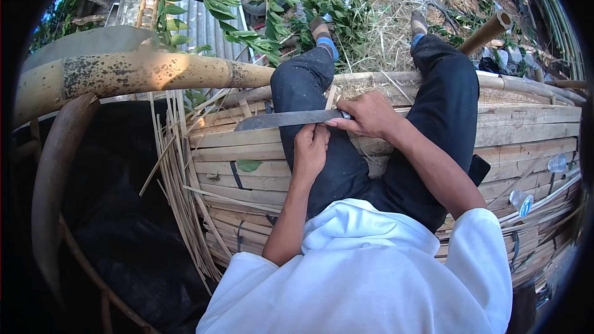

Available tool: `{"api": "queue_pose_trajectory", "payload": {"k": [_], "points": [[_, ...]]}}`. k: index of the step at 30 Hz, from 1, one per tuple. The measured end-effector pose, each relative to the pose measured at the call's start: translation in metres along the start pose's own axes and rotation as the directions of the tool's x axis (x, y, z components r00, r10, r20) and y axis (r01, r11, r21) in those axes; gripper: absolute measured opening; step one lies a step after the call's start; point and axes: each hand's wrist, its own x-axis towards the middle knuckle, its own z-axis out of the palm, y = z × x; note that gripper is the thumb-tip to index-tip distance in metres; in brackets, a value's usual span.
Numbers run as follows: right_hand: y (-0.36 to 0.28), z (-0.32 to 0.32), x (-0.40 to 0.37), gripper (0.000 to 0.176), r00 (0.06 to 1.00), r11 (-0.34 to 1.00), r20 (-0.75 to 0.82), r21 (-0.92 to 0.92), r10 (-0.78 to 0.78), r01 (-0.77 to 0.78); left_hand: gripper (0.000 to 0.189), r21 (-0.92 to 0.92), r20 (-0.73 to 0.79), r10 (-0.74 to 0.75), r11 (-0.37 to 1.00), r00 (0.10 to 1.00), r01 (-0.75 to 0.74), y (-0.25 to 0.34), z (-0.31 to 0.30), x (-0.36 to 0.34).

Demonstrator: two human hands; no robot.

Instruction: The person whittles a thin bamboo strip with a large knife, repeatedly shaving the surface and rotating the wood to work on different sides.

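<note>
My right hand [368, 114] grips the handle of a long knife [281, 119], whose grey blade points left across my lap. My left hand [310, 148] sits just below the blade and pinches a thin bamboo strip [331, 97] that rises past the blade's edge. Both hands rest over my left thigh in dark trousers. I sit on a platform of flat bamboo slats [532, 130], with both feet out in front on the ground.
A thick spotted bamboo pole [136, 74] lies at the upper left. Loose thin bamboo strips [179, 179] hang over the platform's left edge beside a black cloth [117, 210]. Leafy branches and dry grass cover the ground ahead. Plastic bottles [521, 201] lie at right.
</note>
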Motion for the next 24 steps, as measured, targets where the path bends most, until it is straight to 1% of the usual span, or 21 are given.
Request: {"api": "queue_pose_trajectory", "payload": {"k": [3,4,5,6,8,10,12,17,19,21,23,24], "points": [[0.000,0.006,0.001,0.060,0.999,0.999,-0.044,-0.044,-0.023,0.021,0.020,0.036,-0.026,-0.009,0.999,1.000,0.010,-0.011,-0.001,0.003],[0.001,0.010,0.000,0.059,0.996,0.997,-0.082,-0.067,-0.047,0.042,0.020,0.035,-0.025,-0.011,0.999,1.000,0.012,-0.012,-0.002,0.004],[0.002,0.013,0.000,0.059,0.990,0.994,-0.118,-0.089,-0.073,0.062,0.020,0.073,-0.018,-0.036,0.997,0.999,0.038,-0.011,-0.005,0.004],[0.004,0.016,0.000,0.059,0.991,0.994,-0.115,-0.089,-0.074,0.064,0.021,0.110,-0.014,-0.061,0.992,0.998,0.062,-0.011,-0.006,0.004],[0.008,0.021,0.001,0.059,0.991,0.984,-0.098,-0.159,-0.093,0.076,0.020,0.086,-0.020,-0.065,0.994,0.998,0.066,-0.016,-0.004,0.006],[0.012,0.023,0.002,0.059,0.988,0.982,-0.117,-0.170,-0.104,0.083,0.020,0.062,-0.026,-0.062,0.996,0.998,0.064,-0.013,-0.002,0.009],[0.014,0.026,0.003,0.059,0.985,0.981,-0.133,-0.175,-0.112,0.088,0.020,0.030,-0.014,-0.091,0.995,0.996,0.091,-0.008,-0.002,0.008],[0.026,0.027,0.005,0.059,0.985,0.977,-0.166,-0.214,-0.055,0.018,0.023,-0.008,-0.003,-0.066,0.998,0.998,0.066,-0.004,-0.002,0.012],[0.029,0.026,0.007,0.059,0.986,0.974,-0.159,-0.227,-0.051,0.013,0.024,-0.065,0.020,-0.117,0.991,0.993,0.118,-0.001,-0.003,0.016],[0.032,0.026,0.006,0.058,0.988,0.971,-0.145,-0.237,-0.045,0.009,0.026,-0.099,0.040,-0.126,0.987,0.991,0.129,0.001,-0.003,0.014],[0.037,0.024,0.006,0.059,0.984,0.960,-0.174,-0.279,-0.039,-0.011,0.026,-0.122,0.074,-0.126,0.983,0.989,0.134,0.005,-0.004,0.016],[0.041,0.014,0.007,0.060,0.984,0.954,-0.165,-0.280,0.061,-0.106,0.027,-0.186,0.086,-0.159,0.967,0.984,0.173,0.011,-0.010,0.013]]}}
